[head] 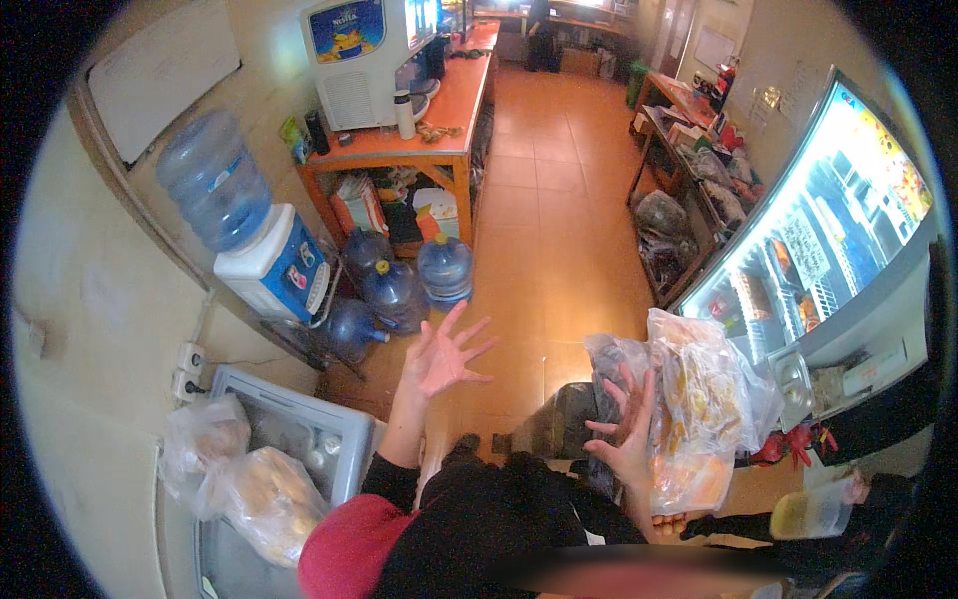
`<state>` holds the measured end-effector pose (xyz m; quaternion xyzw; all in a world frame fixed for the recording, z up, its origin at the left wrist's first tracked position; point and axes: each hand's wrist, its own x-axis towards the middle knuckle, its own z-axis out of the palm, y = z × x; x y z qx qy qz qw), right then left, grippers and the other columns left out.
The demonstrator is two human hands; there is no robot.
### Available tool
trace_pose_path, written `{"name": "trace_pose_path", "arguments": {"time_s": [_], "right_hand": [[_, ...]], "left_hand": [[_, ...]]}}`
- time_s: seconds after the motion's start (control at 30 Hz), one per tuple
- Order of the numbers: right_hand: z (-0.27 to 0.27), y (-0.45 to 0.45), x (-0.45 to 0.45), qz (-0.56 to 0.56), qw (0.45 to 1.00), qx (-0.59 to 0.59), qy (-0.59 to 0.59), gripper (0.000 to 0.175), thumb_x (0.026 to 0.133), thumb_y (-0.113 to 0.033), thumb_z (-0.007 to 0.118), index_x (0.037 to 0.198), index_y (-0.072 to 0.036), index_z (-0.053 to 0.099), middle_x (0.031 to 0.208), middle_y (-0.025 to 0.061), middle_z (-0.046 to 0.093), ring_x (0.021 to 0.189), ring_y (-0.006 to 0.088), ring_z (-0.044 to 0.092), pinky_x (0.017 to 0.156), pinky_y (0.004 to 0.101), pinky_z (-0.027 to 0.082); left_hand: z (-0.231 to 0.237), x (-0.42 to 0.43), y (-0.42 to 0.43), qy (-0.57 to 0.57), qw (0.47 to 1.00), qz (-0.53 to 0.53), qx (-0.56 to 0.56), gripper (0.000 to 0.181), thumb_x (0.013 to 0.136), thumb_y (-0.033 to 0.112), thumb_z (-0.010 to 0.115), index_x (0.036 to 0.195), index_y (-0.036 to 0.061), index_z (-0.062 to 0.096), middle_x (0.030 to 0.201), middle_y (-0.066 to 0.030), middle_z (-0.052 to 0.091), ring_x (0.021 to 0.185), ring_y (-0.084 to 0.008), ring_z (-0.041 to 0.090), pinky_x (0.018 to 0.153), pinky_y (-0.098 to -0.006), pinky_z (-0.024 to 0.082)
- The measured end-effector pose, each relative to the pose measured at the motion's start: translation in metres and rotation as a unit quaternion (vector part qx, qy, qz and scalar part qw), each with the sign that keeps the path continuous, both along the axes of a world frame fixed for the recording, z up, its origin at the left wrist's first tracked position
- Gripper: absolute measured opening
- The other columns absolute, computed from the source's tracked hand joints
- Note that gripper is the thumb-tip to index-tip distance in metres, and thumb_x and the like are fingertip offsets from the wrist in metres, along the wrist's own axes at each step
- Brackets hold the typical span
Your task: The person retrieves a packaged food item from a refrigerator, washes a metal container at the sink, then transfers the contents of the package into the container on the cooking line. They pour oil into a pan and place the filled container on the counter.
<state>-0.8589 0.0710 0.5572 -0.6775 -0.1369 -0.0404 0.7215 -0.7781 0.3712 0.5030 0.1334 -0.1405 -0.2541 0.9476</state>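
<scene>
My left hand is raised over the tiled floor with its fingers spread and nothing in it. My right hand, also spread and holding nothing, is up in front of a grey plastic bag at the right; whether it touches the bag, I cannot tell. Beside that bag lie clear plastic bags with yellowish and orange contents. To the lower left, knotted clear plastic bags with pale contents rest on a chest freezer with a glass top.
Blue water jugs stand on the floor near a water dispenser. Ahead on the left is an orange-topped table with a drinks machine. A lit display fridge and a loaded shelf line the right. A person is at the lower right, beside a plastic container.
</scene>
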Motion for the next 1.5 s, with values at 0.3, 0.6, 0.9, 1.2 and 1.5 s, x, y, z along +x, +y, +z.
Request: {"name": "trace_pose_path", "arguments": {"time_s": [0.3, 0.6, 0.9, 1.2, 1.5], "right_hand": [[-0.002, 0.033, 0.033, -0.104, 0.994, -0.037, 0.019, 0.117, 0.05, -0.015, 0.079, 0.135, -0.013, -0.002, 0.136, 0.0132, 0.018, 0.117, 0.0289, 0.035, 0.071, 0.0338, 0.051], [-0.01, 0.051, 0.041, -0.188, 0.979, -0.073, 0.0, 0.112, 0.052, -0.024, 0.08, 0.135, -0.01, 0.006, 0.136, 0.0148, 0.02, 0.117, 0.0276, 0.036, 0.07, 0.035, 0.05], [-0.003, 0.052, 0.025, -0.273, 0.956, -0.102, 0.019, 0.11, 0.052, -0.022, 0.08, 0.135, -0.019, 0.007, 0.136, 0.0106, 0.021, 0.113, 0.0236, 0.04, 0.073, 0.036, 0.048], [0.003, 0.045, -0.022, -0.364, 0.917, -0.16, 0.034, 0.083, 0.061, -0.02, 0.075, 0.128, -0.011, 0.027, 0.122, 0.0084, 0.037, 0.098, 0.0189, 0.047, 0.078, 0.0331, 0.045], [0.003, 0.031, -0.055, -0.378, 0.896, -0.227, 0.037, 0.061, 0.064, -0.017, 0.073, 0.117, -0.009, 0.044, 0.102, 0.0069, 0.047, 0.083, 0.0159, 0.051, 0.068, 0.0282, 0.045]], "left_hand": [[0.026, 0.082, 0.017, -0.056, 0.996, -0.07, 0.012, 0.077, 0.072, 0.049, 0.058, 0.133, 0.0248, 0.018, 0.138, -0.0143, 0.012, 0.125, -0.0377, 0.014, 0.081, -0.0718, 0.024], [0.013, 0.128, 0.029, -0.021, 0.991, -0.129, 0.041, 0.071, 0.075, 0.047, 0.056, 0.132, 0.0225, 0.021, 0.137, -0.0147, 0.017, 0.125, -0.0339, 0.017, 0.083, -0.0694, 0.026], [-0.028, 0.183, -0.029, 0.201, 0.956, -0.147, 0.153, 0.03, 0.084, 0.03, 0.047, 0.111, 0.0171, 0.049, 0.124, -0.0082, 0.041, 0.116, -0.0241, 0.036, 0.092, -0.0576, 0.027], [-0.038, 0.194, -0.094, 0.12, 0.935, -0.29, 0.168, 0.019, 0.085, 0.025, 0.047, 0.1, 0.0222, 0.057, 0.116, -0.0021, 0.05, 0.106, -0.021, 0.047, 0.092, -0.0454, 0.032], [-0.035, 0.187, -0.137, 0.135, 0.913, -0.364, 0.123, 0.018, 0.086, 0.026, 0.045, 0.097, 0.0201, 0.059, 0.109, -0.0045, 0.055, 0.099, -0.0209, 0.05, 0.087, -0.0396, 0.036]]}}
